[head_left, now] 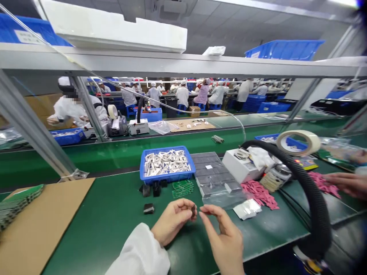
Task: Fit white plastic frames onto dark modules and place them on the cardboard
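My left hand [172,221] pinches a small dark component [194,211] between thumb and fingertips, above the green workbench [109,233]. My right hand [226,240] is just to the right of it, with its fingertips close to the component and nothing visible in them. Farther ahead stand a blue tray [168,178] of white parts and several dark blocks [146,190]. Green circuit boards [182,188] lie beside those blocks. One more dark block [148,208] lies left of my hands.
A co-worker's hand [348,184] reaches in at right beside pink pieces [259,194]. A black corrugated hose [318,198] arcs down the right side. A grey tray stack [212,172], white box [241,165] and tape roll [298,142] stand ahead; cardboard [37,229] lies left.
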Tool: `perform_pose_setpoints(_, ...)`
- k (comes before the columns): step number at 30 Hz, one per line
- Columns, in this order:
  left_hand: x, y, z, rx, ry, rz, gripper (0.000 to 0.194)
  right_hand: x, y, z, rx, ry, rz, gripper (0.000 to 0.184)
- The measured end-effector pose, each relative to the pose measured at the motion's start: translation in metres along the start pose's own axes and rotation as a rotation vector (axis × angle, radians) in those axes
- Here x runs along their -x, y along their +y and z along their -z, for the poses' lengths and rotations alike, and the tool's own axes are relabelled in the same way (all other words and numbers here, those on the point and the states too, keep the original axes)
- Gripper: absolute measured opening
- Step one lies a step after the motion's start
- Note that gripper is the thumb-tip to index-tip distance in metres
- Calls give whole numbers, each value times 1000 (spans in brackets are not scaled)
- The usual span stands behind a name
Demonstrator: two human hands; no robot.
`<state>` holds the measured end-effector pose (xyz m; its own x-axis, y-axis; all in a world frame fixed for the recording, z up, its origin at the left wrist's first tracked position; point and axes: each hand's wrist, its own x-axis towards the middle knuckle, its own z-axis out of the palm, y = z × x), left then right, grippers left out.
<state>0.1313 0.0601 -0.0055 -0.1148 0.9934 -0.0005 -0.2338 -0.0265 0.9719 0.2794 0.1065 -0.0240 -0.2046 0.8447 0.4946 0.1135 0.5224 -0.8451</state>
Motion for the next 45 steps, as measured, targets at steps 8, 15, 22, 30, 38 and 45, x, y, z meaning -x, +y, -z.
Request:
perform_pose_setpoints(8, -4, -14, -20, 399, -119, 108, 27, 4, 1, 14, 37, 43, -64, 14)
perform_pose_setpoints(15, -2, -10, -20, 360, -141, 101, 22, 7, 6, 16, -17, 27, -146, 13)
perform_pose_setpoints(22, -3, -11, -19, 294, -156, 97, 19, 8, 9, 19, 10, -7, -170, 14)
perform_pose_setpoints(30, -3, -13, -18, 255, -136, 106, 21, 8, 14, 19, 8, -28, -206, 17)
perform_pose_setpoints(38, -4, -13, -19, 243, -138, 131, 22, 4, 6, 19, 13, -63, -221, 12)
perform_pose_setpoints(45, -3, -14, -18, 222, -153, 153, 24, 2, 9, 22, -13, -149, -227, 13)
